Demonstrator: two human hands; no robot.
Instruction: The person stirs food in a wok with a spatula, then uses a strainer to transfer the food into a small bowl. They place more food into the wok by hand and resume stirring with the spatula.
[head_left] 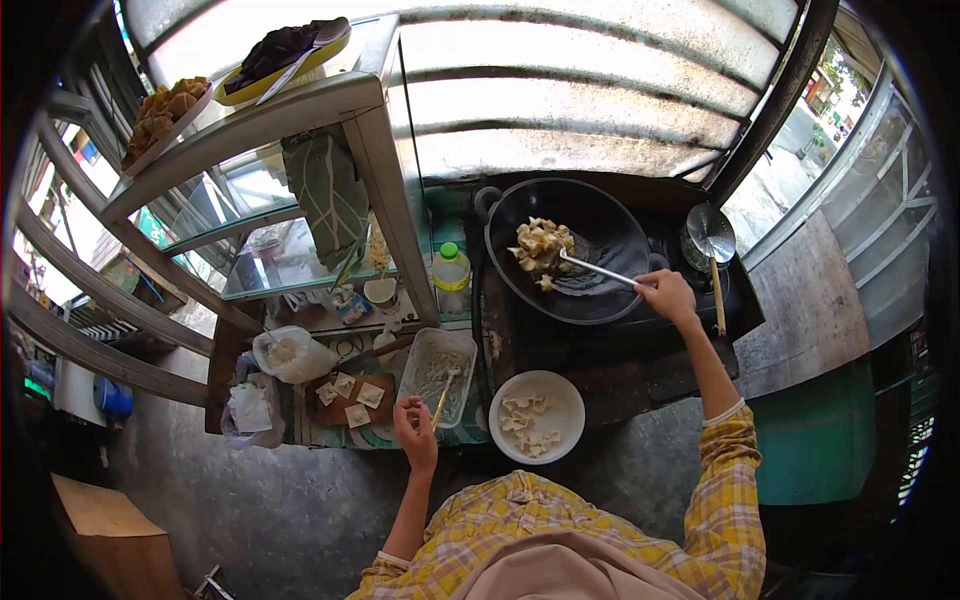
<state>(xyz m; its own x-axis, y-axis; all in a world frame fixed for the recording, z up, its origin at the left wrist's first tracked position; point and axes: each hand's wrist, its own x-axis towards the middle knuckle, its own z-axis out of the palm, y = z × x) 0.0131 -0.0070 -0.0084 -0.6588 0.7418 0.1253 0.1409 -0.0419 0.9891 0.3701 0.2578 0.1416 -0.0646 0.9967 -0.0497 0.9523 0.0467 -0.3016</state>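
Observation:
My right hand [667, 297] grips a long metal-handled spatula [605, 273], its far end among browned fried pieces [541, 247] in a large black wok [620, 225]. Some oil shows in the bottom of the wok. My left hand [415, 430] is raised at the counter's front edge, its fingers curled together; whether anything is between them is hidden. Just beside it, a thin yellowish spoon [441, 400] leans in a clear plastic tub [467, 405] with pale, sticky filling. A white bowl [577, 420] holds several pale folded dumplings [530, 420].
Square wrappers [370, 395] with filling lie on a brown board [327, 412] at left, beside a plastic bag [290, 355]. A green-capped bottle [451, 275] stands by a glass-and-wood cabinet [370, 150]. Right of the wok, a strainer ladle [711, 235] rests over a pot.

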